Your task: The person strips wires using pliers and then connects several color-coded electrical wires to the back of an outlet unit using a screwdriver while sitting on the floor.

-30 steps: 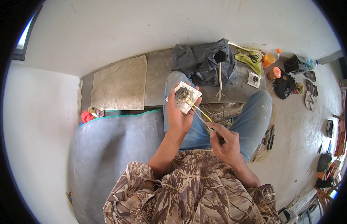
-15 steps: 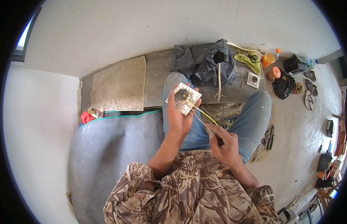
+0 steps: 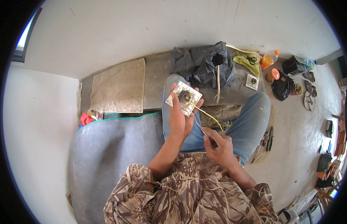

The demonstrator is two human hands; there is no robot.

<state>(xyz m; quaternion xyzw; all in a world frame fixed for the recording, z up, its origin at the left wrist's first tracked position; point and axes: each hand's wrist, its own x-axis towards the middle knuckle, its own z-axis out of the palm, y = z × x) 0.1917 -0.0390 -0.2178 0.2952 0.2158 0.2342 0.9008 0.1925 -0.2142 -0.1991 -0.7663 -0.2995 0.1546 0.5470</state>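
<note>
My left hand [image 3: 179, 120] is closed around a white square wall socket [image 3: 195, 96], held back side up. Its black inner part [image 3: 184, 96] faces me. From the socket a yellow wire [image 3: 209, 115] curves down to the right, past my right hand. A thinner pinkish wire [image 3: 197, 122] runs from the socket to my right hand [image 3: 219, 145]. The fingertips of that hand are pinched on this wire, below and to the right of the socket. Both hands are over my lap, between my knees.
A black plastic bag [image 3: 203, 63] lies on the grey bench ahead, with a white cable [image 3: 218, 84] hanging out. To its right are a green cloth [image 3: 246, 64], scissors [image 3: 252, 60] and a second socket [image 3: 251, 81]. Pliers [image 3: 269, 139] lie right of my knee. An orange drink bottle [image 3: 269, 59] stands farther right.
My right hand has shifted slightly left and down, still pinching the pinkish wire. The yellow wire now reaches farther to the right, apart from its fingers. The socket is turned a little.
</note>
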